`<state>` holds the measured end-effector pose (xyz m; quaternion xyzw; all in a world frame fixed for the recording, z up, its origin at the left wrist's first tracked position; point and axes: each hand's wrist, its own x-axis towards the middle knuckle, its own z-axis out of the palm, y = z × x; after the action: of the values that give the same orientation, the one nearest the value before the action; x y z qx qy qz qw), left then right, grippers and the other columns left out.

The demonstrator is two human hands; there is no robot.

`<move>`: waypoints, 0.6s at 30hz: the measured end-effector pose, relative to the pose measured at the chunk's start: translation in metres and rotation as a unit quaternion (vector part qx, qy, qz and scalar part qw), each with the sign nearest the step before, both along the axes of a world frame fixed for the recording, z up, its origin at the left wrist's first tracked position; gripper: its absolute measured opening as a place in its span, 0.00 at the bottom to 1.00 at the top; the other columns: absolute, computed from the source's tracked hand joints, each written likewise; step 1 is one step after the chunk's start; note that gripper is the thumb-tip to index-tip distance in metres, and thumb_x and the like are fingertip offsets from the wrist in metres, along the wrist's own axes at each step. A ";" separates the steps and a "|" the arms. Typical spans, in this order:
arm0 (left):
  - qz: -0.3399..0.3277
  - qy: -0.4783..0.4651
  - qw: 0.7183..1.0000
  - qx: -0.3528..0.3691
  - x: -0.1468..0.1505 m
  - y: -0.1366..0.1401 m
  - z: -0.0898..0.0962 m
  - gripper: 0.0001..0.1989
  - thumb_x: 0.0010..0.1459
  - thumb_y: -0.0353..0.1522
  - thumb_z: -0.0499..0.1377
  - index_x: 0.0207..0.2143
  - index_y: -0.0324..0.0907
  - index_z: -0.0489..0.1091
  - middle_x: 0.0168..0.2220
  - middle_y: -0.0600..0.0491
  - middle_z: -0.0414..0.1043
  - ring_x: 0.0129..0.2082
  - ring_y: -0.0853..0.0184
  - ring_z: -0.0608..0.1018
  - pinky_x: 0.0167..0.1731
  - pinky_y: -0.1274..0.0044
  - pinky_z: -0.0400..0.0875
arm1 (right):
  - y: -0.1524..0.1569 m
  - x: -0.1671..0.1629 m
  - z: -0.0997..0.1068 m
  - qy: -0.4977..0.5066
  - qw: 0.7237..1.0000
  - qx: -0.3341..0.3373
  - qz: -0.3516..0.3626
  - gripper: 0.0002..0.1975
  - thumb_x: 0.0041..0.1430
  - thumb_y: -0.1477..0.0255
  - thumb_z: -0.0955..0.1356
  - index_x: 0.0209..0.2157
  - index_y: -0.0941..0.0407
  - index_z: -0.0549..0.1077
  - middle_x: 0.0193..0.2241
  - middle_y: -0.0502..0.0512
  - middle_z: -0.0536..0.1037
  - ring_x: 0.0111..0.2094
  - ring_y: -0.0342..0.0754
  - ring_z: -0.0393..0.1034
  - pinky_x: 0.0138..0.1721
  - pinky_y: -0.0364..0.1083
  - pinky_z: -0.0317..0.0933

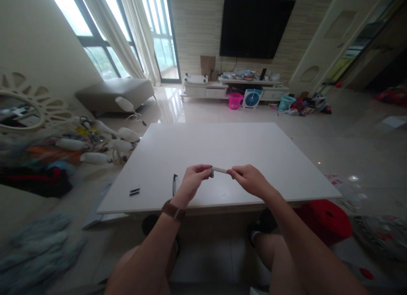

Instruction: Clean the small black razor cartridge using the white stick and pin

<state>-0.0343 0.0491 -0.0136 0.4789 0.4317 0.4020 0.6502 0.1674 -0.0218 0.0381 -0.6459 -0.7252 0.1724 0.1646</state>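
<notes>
Above the front part of the white table (210, 142), my two hands hold a pale slim rod between them. My left hand (193, 176) pinches a small dark-and-green piece (212, 172) at the rod's left end. The pale rod (219, 170) slants slightly down toward my right hand (246, 176), whose fingers are closed around its other end. Whether the rod and the small piece are joined cannot be made out. Left of my left wrist lies a thin black stick-like thing (174, 184) with a wider tip. Farther left are two short black bars (134, 192), side by side.
White lamp shades (95, 158) on a lamp crowd the table's left side. A red round stool-like object (327, 220) stands by the front right corner. Beyond the table are a pink basket (235, 101), a blue-and-white fan (252, 98) and a low TV cabinet (199, 90).
</notes>
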 end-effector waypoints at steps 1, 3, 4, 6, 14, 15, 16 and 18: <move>-0.002 0.001 1.000 0.003 0.000 0.000 0.000 0.13 0.44 0.32 0.68 0.35 0.37 0.80 0.31 0.48 0.79 0.31 0.67 0.76 0.35 0.75 0.69 | 0.000 0.000 0.000 0.002 1.000 0.003 -0.006 0.23 0.68 0.58 0.58 0.26 0.56 0.72 0.21 0.50 0.73 0.24 0.42 0.61 0.27 0.43 0.44; 0.011 0.005 1.000 0.006 0.000 0.000 0.000 0.12 0.44 0.31 0.68 0.34 0.37 0.80 0.31 0.48 0.79 0.31 0.68 0.76 0.35 0.75 0.69 | 0.001 0.000 -0.002 0.001 0.999 -0.031 0.019 0.23 0.67 0.57 0.59 0.25 0.56 0.72 0.21 0.50 0.72 0.23 0.42 0.61 0.26 0.43 0.44; 0.018 0.008 1.000 0.006 0.000 0.000 0.000 0.12 0.44 0.31 0.68 0.34 0.37 0.80 0.31 0.48 0.79 0.31 0.68 0.76 0.35 0.75 0.69 | 0.001 0.001 -0.003 0.000 0.998 -0.053 0.039 0.23 0.67 0.57 0.60 0.24 0.56 0.72 0.20 0.50 0.72 0.23 0.42 0.60 0.26 0.43 0.44; 0.022 0.012 1.000 0.005 0.000 0.000 0.001 0.12 0.44 0.32 0.68 0.33 0.37 0.80 0.31 0.48 0.79 0.31 0.67 0.76 0.35 0.74 0.69 | 0.001 0.003 -0.003 0.004 0.996 -0.064 0.060 0.24 0.66 0.56 0.60 0.23 0.56 0.72 0.20 0.50 0.72 0.22 0.42 0.60 0.26 0.43 0.45; 0.030 0.035 0.999 0.026 -0.003 0.000 0.007 0.11 0.44 0.32 0.67 0.33 0.37 0.80 0.29 0.48 0.78 0.30 0.67 0.75 0.33 0.75 0.68 | 0.000 0.000 -0.007 -0.004 0.994 -0.079 0.078 0.21 0.66 0.59 0.61 0.24 0.56 0.73 0.21 0.51 0.72 0.23 0.42 0.59 0.26 0.43 0.44; 0.033 0.038 0.998 0.033 -0.004 0.001 0.008 0.11 0.44 0.32 0.67 0.33 0.37 0.80 0.29 0.49 0.78 0.30 0.67 0.75 0.33 0.75 0.67 | 0.000 -0.001 -0.007 -0.003 0.991 -0.091 0.099 0.21 0.66 0.59 0.61 0.24 0.57 0.73 0.20 0.50 0.72 0.22 0.42 0.58 0.26 0.43 0.44; 0.033 0.039 0.998 0.038 -0.004 0.001 0.008 0.12 0.44 0.33 0.67 0.33 0.37 0.80 0.29 0.49 0.78 0.30 0.67 0.75 0.33 0.75 0.67 | 0.000 -0.001 -0.007 0.003 0.990 -0.088 0.107 0.21 0.66 0.59 0.61 0.24 0.57 0.73 0.20 0.50 0.71 0.22 0.42 0.58 0.26 0.43 0.44; 0.024 0.036 0.998 0.040 -0.006 0.002 0.009 0.12 0.44 0.33 0.67 0.33 0.37 0.80 0.29 0.48 0.79 0.30 0.67 0.75 0.32 0.75 0.67 | 0.000 -0.001 -0.007 0.021 0.996 -0.042 0.080 0.23 0.67 0.59 0.59 0.25 0.57 0.73 0.19 0.49 0.70 0.23 0.42 0.59 0.27 0.43 0.45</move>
<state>-0.0401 0.0508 -0.0045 0.5084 0.4499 0.4168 0.6045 0.1665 -0.0213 0.0315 -0.5883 -0.7633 0.2286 0.1381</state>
